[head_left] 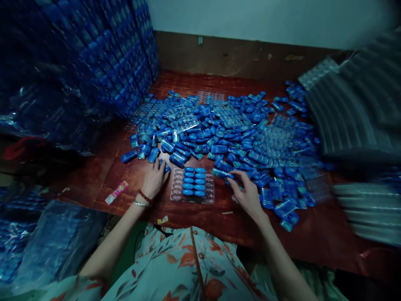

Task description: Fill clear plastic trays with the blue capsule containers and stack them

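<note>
A clear plastic tray [210, 196] lies flat on the red-brown table before me, its middle two columns filled with blue packs [194, 181] and its outer cavities bare. Left of it, my left hand [154, 179] is closed on a small blue pack [165, 167], fingers pointing away from me. On the tray's right side, my right hand [244, 190] grips the end of another blue pack [221, 173] between thumb and fingers. A wide heap of similar blue packs [203, 136] spreads behind both hands, with clear trays lying over parts of it.
Tall stacks of wrapped blue packs [115, 54] rise at the back left. Stacked clear trays [344, 108] stand at the right. A pink wrapper [117, 192] and a yellow scrap [163, 220] lie near the front edge. Plastic-wrapped bundles [50, 246] sit at lower left.
</note>
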The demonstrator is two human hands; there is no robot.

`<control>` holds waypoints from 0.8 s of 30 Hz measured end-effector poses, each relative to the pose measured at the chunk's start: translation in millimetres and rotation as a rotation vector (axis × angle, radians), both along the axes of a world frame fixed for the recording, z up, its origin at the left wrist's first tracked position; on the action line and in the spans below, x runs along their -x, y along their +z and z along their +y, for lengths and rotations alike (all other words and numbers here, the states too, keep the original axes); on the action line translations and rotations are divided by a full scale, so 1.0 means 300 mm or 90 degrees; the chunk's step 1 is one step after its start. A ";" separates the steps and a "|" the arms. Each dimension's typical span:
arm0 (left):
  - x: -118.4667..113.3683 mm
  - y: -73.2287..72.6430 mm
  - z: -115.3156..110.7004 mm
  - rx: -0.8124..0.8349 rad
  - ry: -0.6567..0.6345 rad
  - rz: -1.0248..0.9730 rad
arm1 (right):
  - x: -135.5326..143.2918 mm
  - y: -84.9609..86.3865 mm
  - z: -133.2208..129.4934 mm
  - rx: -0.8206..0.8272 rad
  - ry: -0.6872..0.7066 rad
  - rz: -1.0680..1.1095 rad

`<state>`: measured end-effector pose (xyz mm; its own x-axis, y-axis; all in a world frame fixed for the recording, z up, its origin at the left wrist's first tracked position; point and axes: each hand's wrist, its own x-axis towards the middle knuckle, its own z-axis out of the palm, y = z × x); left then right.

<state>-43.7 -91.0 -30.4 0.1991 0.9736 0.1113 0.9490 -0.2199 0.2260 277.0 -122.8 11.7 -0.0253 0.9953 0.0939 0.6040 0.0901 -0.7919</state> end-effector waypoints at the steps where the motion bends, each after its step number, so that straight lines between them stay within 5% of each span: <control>1: 0.009 -0.005 -0.038 0.005 -0.015 0.017 | -0.009 0.004 -0.049 0.048 -0.002 0.061; 4: 0.038 -0.016 -0.139 0.010 -0.025 0.025 | -0.003 0.005 -0.175 0.127 0.023 0.151; 7: 0.068 0.006 -0.206 -0.004 -0.002 -0.045 | 0.048 -0.003 -0.235 0.065 0.073 0.097; 14: 0.013 0.182 -0.332 0.017 0.088 -0.332 | 0.137 -0.009 -0.198 -0.104 0.258 -0.016; 18: -0.060 0.222 -0.381 0.204 0.166 -0.576 | 0.133 -0.014 -0.178 -0.011 0.124 0.062; 21: -0.084 0.205 -0.376 0.392 0.275 -0.762 | 0.131 -0.020 -0.176 0.112 0.020 0.162; 24: -0.083 0.181 -0.356 0.464 0.313 -0.829 | 0.130 -0.028 -0.185 0.192 0.003 0.232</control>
<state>-18.8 -197.9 23.8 0.0039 0.8299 -0.5579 -0.0317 0.5577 0.8294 238.1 -178.2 3.3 -0.0496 0.9793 -0.1961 0.2824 -0.1745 -0.9433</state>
